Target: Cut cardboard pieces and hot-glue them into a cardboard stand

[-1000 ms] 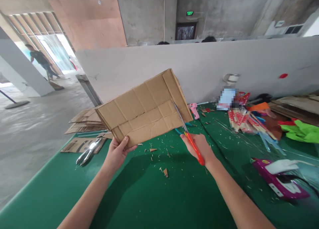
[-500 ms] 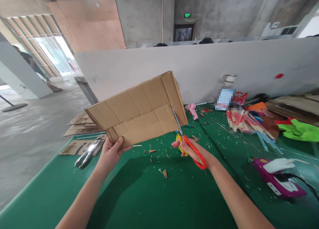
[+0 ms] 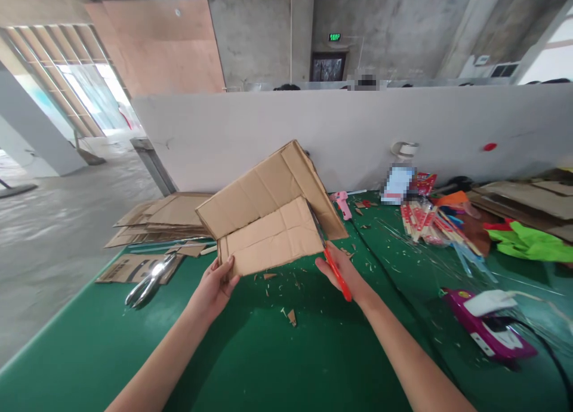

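My left hand grips the lower left corner of a creased brown cardboard sheet, thumb on its face. The sheet is held tilted above the table. A cut runs into it from the right, and its lower flap stands forward of the rest. In my right hand is a pair of scissors with red on the handle. Their blades are mostly hidden behind the flap's right edge. Small cardboard scraps lie on the green table below.
Stacked cardboard and shiny metal pliers-like tool lie on the left. Behind stands a pink glue gun with a black cord. On the right are a purple power strip, bundled sticks and green cloth. A white partition borders the back.
The cardboard's lower flap has come forward, separating from the upper part along the cut. My left hand and the sheet have shifted right and slightly down. The scissors' blades have slipped mostly from sight.
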